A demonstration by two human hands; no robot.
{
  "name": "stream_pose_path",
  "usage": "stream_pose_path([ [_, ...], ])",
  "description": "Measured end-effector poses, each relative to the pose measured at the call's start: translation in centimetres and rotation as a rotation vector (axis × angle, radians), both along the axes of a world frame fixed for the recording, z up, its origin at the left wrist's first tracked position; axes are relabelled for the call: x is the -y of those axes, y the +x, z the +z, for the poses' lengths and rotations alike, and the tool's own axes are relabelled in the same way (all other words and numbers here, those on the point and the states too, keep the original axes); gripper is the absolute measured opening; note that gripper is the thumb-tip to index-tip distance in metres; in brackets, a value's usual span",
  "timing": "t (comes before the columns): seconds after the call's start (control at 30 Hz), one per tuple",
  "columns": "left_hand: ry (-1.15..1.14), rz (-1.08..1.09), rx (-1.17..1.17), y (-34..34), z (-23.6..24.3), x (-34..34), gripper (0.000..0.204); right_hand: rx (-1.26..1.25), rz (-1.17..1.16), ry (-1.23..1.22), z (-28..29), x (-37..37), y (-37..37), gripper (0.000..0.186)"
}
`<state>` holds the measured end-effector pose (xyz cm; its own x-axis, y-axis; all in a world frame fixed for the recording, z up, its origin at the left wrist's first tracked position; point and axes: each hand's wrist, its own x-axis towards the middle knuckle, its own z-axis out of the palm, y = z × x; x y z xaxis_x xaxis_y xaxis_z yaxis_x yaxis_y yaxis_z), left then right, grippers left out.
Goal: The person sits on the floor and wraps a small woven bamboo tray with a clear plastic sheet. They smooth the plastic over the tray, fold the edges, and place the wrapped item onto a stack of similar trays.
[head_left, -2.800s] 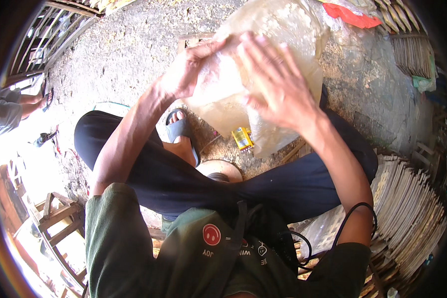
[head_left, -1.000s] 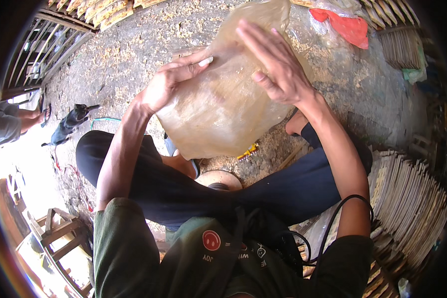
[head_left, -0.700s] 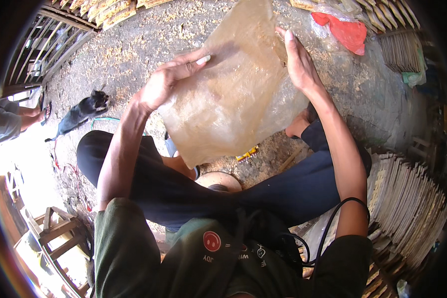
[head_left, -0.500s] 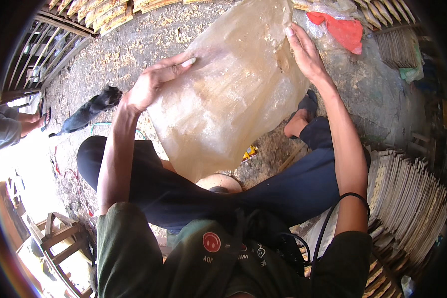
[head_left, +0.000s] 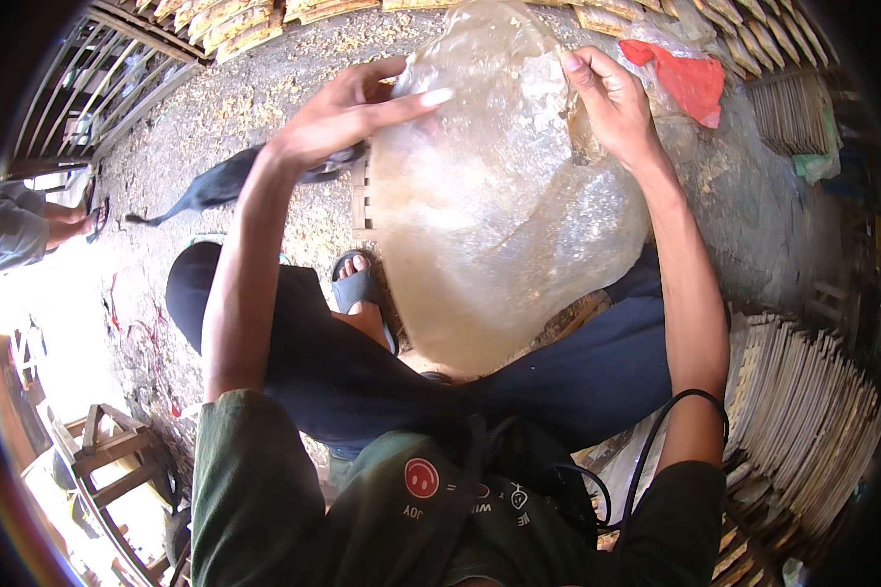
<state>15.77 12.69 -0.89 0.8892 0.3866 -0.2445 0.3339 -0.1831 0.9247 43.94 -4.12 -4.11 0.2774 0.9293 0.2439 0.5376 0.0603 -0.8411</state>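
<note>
A large, cloudy, see-through plastic bag (head_left: 499,225) hangs between my hands, over my lap and knees, with crumbs or dust clinging to it. My right hand (head_left: 617,110) pinches its crumpled upper right edge between thumb and fingers. At the bag's upper left side is my left hand (head_left: 347,112), its thumb lying across the plastic and its other fingers partly hidden at the edge. The bag covers part of the ground and my right foot.
A black animal (head_left: 220,183) stands behind my left forearm. Another person's leg (head_left: 29,223) shows at the far left. Red plastic (head_left: 680,78) lies at upper right. Stacked slatted racks (head_left: 803,401) stand on the right, a wooden stool (head_left: 108,455) at lower left.
Both hands still hold the bag. My left hand has moved right and up, closer to the right hand, and the bag has shifted right. The black animal has moved right, behind my forearm.
</note>
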Motion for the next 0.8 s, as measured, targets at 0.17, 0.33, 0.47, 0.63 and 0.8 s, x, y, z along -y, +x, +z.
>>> stream_pose_path([
  [0.17,-0.155,0.046,0.043,3.0,-2.1,2.1,0.065,0.197,-0.035,0.028,0.2,-0.2,-1.9,0.034],
  [0.33,-0.786,0.219,0.154,3.8,-3.9,3.5,0.058,0.772,-0.254,0.267,-0.8,0.4,-3.3,0.050],
  [0.47,-0.885,0.237,0.188,3.8,-2.9,4.9,0.063,0.844,0.215,-0.016,-0.3,4.0,-9.3,0.076],
  [0.63,-1.042,0.255,0.292,3.4,-3.3,4.9,0.060,0.566,-0.113,-0.353,-2.7,3.8,-5.6,0.090],
  [0.8,-0.854,0.283,0.243,3.4,-4.0,5.2,0.056,0.480,-0.016,-0.076,-1.6,4.0,-7.3,0.090],
])
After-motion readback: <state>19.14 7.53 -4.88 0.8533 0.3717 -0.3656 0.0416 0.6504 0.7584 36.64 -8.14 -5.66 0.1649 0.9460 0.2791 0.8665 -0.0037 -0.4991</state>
